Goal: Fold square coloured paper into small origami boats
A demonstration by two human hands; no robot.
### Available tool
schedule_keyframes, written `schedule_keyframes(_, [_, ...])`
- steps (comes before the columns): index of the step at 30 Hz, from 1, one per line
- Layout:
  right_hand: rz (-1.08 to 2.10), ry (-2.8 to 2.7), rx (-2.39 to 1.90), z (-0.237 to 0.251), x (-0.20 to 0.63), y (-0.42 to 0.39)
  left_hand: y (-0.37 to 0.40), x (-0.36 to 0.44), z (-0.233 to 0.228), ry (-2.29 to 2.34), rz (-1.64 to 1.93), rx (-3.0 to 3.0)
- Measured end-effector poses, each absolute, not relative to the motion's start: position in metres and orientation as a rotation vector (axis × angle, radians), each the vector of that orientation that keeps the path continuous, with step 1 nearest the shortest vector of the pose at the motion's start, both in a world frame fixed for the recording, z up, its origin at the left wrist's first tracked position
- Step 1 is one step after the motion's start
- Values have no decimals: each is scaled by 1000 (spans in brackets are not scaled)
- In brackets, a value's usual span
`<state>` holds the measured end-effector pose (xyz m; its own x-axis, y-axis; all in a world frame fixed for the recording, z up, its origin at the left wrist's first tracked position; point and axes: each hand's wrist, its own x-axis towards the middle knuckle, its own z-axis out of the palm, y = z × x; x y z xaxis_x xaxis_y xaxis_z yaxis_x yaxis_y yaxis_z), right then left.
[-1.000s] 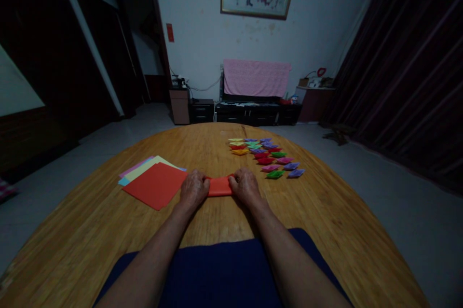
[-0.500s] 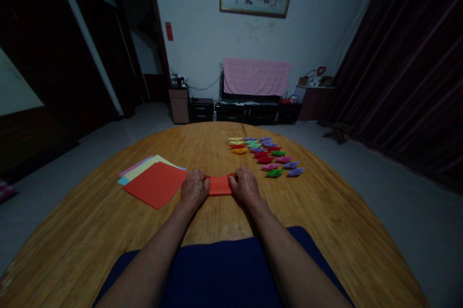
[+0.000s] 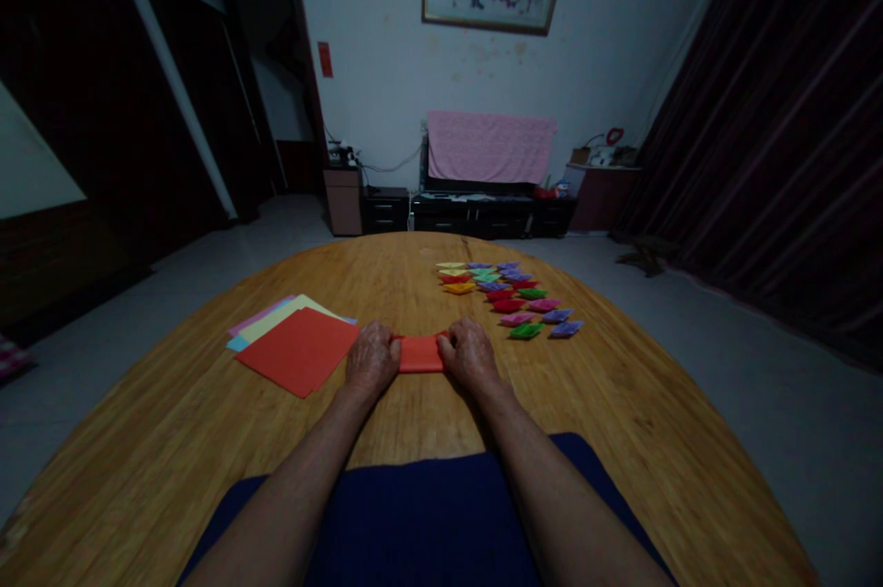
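Observation:
A folded piece of red paper [image 3: 421,354] lies on the wooden table between my two hands. My left hand [image 3: 373,355] is closed on its left end, thumb on top and pointing inward. At the right end, my right hand [image 3: 470,351] grips the same paper with its thumb along the edge. The fingers under and behind the paper are partly hidden. Just left of my left hand is a stack of coloured paper sheets [image 3: 296,352], red on top, with yellow, blue and pink edges fanned out beneath.
Several small folded paper boats [image 3: 507,305] in many colours stand in rows to the right, beyond my right hand. The round wooden table [image 3: 621,440] spreads around me. Past its far edge stands a black TV cabinet [image 3: 475,217] under a pink cloth [image 3: 489,147].
Both hands hold the red paper in the same place. The whole view has shifted very slightly; nothing on the table has visibly moved.

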<state>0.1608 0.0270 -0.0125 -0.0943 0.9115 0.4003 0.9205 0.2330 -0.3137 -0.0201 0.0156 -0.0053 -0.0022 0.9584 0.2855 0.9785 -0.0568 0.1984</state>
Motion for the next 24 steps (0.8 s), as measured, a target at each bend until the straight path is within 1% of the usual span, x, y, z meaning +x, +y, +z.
schedule_keyframes(16, [-4, -1994, -1659, -15, 162, 30, 16, -20, -6, -2103, -528, -2174])
schedule_keyframes(24, [-5, -1997, -1717, -12, 157, 26, 13, -17, -5, -2089, -459, -2169])
